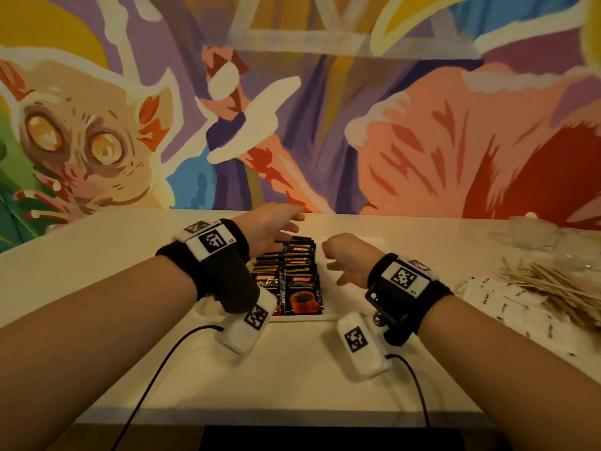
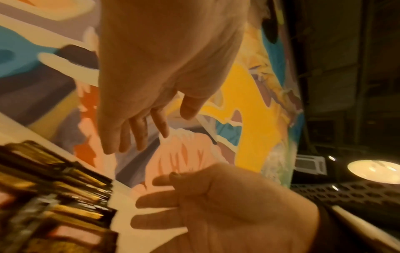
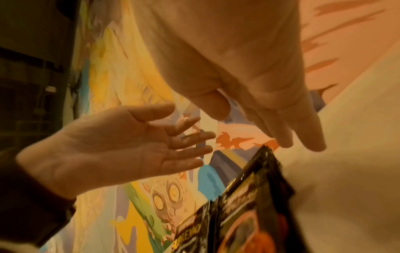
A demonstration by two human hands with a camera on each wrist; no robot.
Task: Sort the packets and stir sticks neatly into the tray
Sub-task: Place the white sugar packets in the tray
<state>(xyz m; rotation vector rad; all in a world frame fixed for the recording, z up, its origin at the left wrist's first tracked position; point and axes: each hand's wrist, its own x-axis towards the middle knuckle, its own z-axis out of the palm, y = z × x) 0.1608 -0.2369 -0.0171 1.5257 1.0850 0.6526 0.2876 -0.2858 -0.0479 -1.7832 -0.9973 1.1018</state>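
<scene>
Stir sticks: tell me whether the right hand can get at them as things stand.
Probably yes: the right hand is open and holds nothing, and the stir sticks lie uncovered on the table to its right, nothing visibly between.

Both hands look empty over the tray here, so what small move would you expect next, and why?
Probably the right hand swings right to the loose white paper packets beside the wooden stir sticks. The black coffee sachets already stand in rows in the white tray, both hands, including the left hand, hold nothing, and those piles are unsorted.

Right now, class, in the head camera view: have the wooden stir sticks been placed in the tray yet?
No. The stir sticks lie in a loose heap on the table to the right, well apart from the tray holding black coffee packets.
</scene>
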